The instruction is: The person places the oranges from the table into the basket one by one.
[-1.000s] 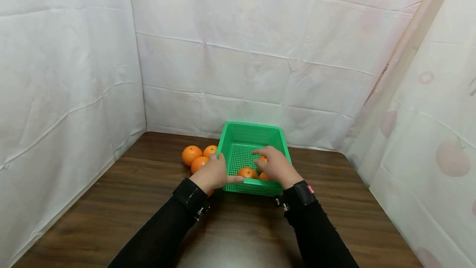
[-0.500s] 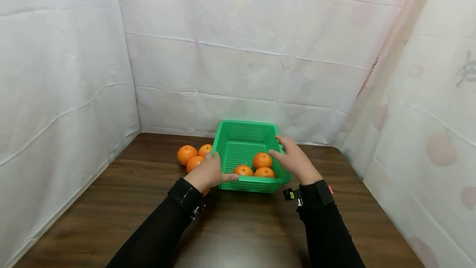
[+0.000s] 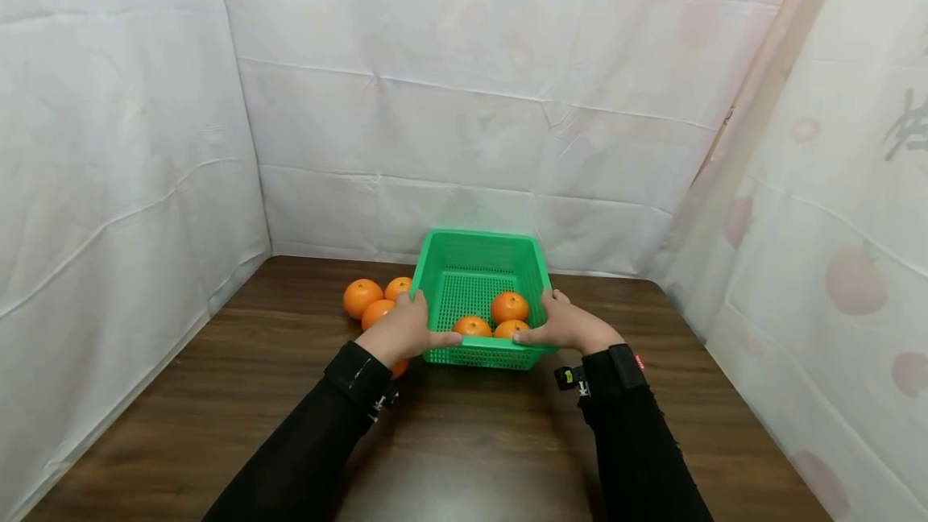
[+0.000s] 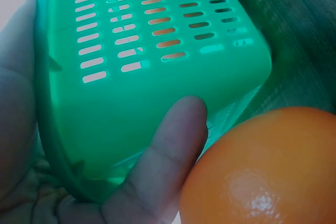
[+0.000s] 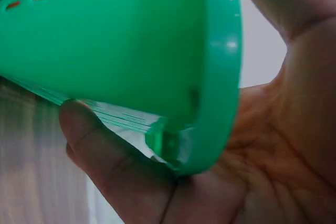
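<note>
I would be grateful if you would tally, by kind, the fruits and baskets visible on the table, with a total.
Green basket: 1
Orange fruits: 7 visible (3 inside the basket, 4 outside)
Total: 8 visible; the left hand could be hiding more fruit.
</note>
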`<act>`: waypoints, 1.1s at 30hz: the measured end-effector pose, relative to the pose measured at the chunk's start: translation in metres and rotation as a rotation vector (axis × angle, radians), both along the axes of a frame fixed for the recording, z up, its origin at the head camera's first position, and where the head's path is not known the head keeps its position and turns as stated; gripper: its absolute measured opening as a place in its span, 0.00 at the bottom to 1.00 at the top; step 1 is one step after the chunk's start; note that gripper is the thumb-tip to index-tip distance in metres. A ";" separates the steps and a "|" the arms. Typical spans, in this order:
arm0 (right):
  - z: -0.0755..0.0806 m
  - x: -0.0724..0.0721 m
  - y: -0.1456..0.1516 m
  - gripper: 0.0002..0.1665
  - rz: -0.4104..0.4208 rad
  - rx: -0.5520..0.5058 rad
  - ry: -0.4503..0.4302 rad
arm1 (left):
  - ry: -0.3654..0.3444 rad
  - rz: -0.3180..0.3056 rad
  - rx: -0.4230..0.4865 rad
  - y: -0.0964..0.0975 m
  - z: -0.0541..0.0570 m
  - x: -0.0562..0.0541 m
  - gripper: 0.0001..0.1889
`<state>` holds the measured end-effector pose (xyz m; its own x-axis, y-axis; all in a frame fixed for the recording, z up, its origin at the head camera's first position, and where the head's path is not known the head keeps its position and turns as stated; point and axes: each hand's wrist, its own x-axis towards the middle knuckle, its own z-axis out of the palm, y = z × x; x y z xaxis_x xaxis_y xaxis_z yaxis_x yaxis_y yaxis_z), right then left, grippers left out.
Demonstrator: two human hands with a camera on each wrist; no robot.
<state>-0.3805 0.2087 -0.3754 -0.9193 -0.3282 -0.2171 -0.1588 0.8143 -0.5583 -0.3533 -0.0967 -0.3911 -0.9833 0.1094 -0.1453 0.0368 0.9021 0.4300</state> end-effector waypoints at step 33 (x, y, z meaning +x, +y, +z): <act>-0.014 -0.008 0.013 0.77 0.042 -0.193 -0.164 | 0.021 -0.008 0.010 -0.001 -0.002 -0.005 0.68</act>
<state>-0.3882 0.2216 -0.3891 -0.8614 -0.4154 -0.2922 -0.0847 0.6848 -0.7238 -0.3584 -0.0980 -0.3931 -0.9852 0.1184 -0.1238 0.0528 0.8974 0.4381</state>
